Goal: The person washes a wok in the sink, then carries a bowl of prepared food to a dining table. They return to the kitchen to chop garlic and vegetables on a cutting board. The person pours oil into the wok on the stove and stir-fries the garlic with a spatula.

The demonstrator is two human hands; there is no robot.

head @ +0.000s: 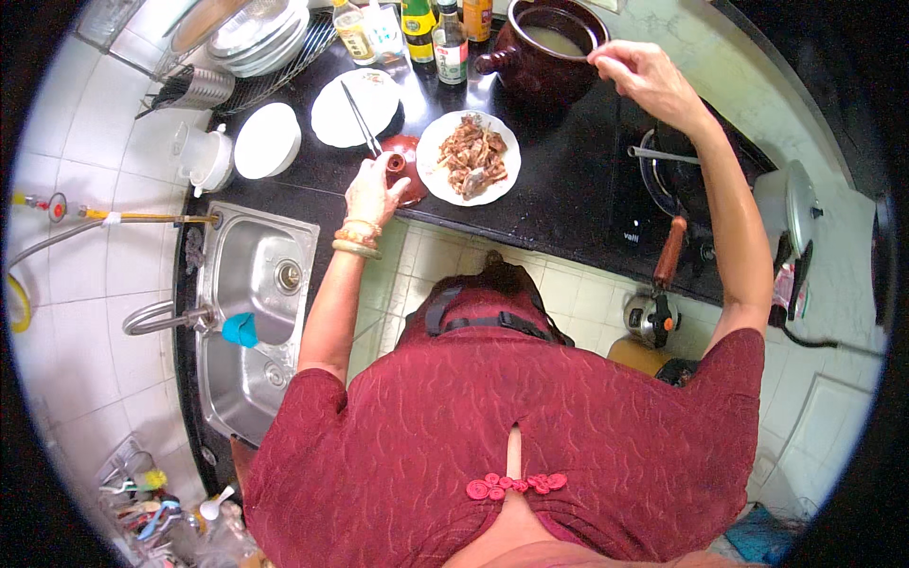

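My left hand point(373, 190) has thumb and fingers around the knob of a reddish-brown glazed lid point(410, 153), which lies on the black counter. A pair of chopsticks point(358, 117) slants from a white plate point(334, 117) to that hand's fingertips; whether the fingers hold them is unclear. My right hand point(643, 78) is at the rim of a dark brown clay pot point(522, 67), its thumb and fingertips pinched together. I cannot tell whether they grip the rim or something small. Pale liquid shows inside the pot. Beside the lid, a white plate point(429, 167) holds cooked meat pieces point(474, 156).
Several sauce bottles point(449, 50) line the back. A white bowl point(268, 140) and a dish rack point(245, 99) are at left, above a steel double sink point(256, 248). At right, a wooden-handled pan point(670, 248) rests on the stove, near a lidded pot point(785, 202).
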